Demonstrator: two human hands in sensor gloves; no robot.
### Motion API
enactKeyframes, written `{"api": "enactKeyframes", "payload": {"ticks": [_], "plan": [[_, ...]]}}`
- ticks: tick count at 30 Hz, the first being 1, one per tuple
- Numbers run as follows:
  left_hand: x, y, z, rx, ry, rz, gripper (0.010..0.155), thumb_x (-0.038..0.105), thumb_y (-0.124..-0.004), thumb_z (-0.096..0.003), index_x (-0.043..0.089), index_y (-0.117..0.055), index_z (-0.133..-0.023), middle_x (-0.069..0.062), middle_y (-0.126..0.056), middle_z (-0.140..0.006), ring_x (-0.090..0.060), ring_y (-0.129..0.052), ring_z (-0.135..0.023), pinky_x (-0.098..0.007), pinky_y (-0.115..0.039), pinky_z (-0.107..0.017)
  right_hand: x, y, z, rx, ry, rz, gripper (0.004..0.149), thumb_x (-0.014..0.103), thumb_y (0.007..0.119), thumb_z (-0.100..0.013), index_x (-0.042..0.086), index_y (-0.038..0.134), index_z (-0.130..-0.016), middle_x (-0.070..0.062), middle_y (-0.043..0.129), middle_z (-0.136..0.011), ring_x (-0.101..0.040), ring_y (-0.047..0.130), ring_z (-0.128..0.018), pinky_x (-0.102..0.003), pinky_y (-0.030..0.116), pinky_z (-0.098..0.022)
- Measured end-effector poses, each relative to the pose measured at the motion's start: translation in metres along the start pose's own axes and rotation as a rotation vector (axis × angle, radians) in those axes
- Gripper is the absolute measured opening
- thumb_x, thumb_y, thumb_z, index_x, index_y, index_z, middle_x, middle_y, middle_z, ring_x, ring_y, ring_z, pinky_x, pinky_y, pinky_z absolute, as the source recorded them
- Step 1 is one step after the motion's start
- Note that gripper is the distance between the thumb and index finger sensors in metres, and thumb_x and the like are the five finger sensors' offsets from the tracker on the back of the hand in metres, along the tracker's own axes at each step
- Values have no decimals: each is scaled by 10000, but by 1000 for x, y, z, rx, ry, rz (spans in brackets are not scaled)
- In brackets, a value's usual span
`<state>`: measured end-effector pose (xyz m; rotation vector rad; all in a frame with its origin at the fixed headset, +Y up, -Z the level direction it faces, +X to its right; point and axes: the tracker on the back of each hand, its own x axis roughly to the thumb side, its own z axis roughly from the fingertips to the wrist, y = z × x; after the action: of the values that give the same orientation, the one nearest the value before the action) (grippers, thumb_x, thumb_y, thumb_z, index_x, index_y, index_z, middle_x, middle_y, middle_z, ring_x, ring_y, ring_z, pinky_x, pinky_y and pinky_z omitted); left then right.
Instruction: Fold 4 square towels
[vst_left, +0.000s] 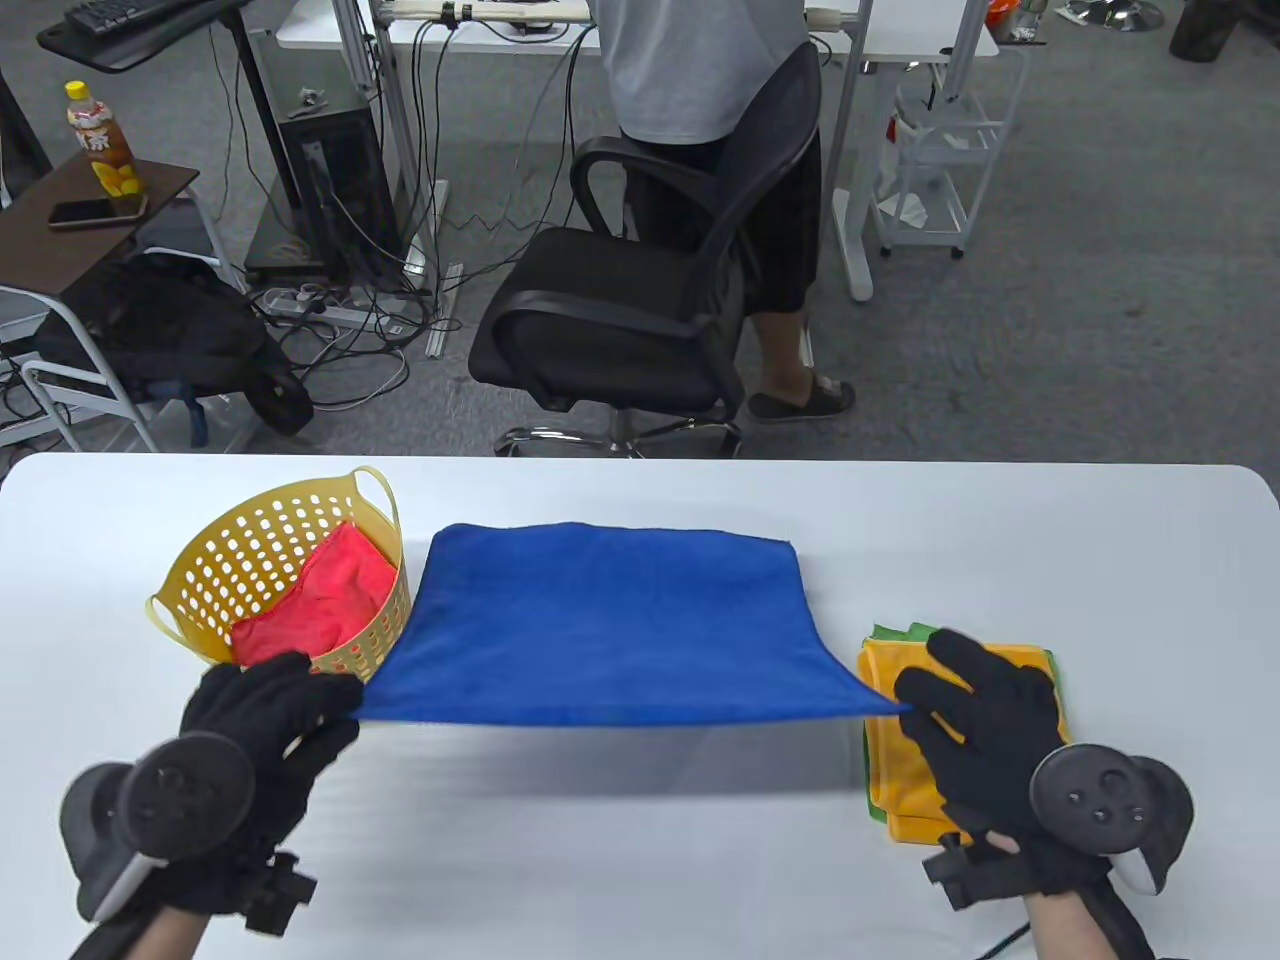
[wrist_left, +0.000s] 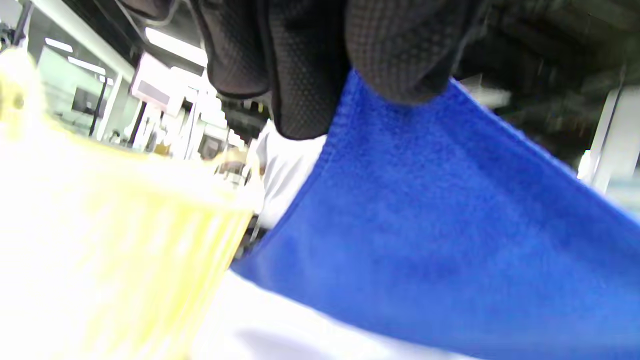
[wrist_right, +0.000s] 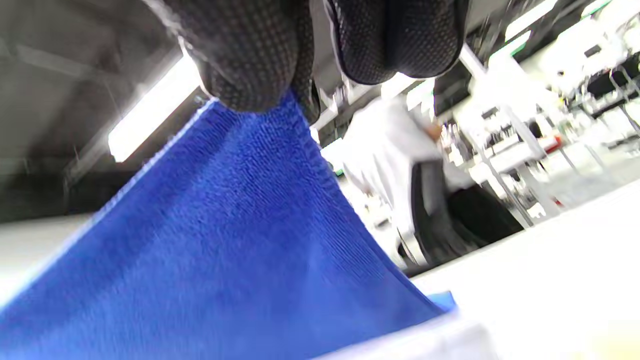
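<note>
left hand (vst_left: 262, 722) and right hand (vst_left: 975, 715), black mesh gloves, each pinching 1 near corner of fuzzy blue towel (vst_left: 610, 625), raised off white table (vst_left: 640, 860); perforated yellow basket (vst_left: 205, 590) beside.

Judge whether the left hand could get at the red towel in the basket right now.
Probably not yet: the left hand pinches a corner of the blue towel. The basket sits just beyond it, open-topped, red towel exposed, so the way looks free once it lets go.
</note>
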<state>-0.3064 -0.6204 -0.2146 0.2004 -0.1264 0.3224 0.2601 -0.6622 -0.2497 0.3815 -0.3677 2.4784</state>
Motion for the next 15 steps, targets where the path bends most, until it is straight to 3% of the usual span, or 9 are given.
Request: {"api": "enactKeyframes", "payload": {"ticks": [3, 7, 10, 15], "plan": [[-4, -36, 37, -202, 2, -57, 423, 454, -866, -458, 341, -897, -864, 53, -984, -869, -257, -867, -994, -560, -545, -846, -10, 23, 28, 185, 8, 66, 354, 259, 870, -477, 146, 947, -804, -298, 716, -1076, -525, 676, -929, -837, 345, -607], [-7, -54, 58, -247, 23, -106, 434, 475, -864, -449, 347, -896, -862, 57, -981, -873, -254, -866, -997, -560, -533, -854, -9, 37, 46, 308, 47, 107, 358, 260, 870, -480, 138, 943, -808, -296, 713, -1080, -524, 673, -932, -835, 339, -612], [-11, -64, 48, -249, 84, -135, 436, 483, -859, -453, 354, -887, -868, 64, -975, -881, -239, -855, -1009, -560, -524, -860, -12, 50, 36, 322, 72, 137, 361, 260, 870, -480, 125, 940, -808, -296, 715, -1077, -522, 678, -928, -831, 345, -614], [-27, -90, 1, -313, 270, -110, 431, 484, -849, -471, 357, -867, -883, 63, -953, -901, -236, -835, -1021, -553, -508, -869, -15, 87, -17, 350, 151, 184, 367, 253, 863, -486, 94, 926, -810, -306, 712, -1068, -527, 681, -916, -828, 352, -610]]}}
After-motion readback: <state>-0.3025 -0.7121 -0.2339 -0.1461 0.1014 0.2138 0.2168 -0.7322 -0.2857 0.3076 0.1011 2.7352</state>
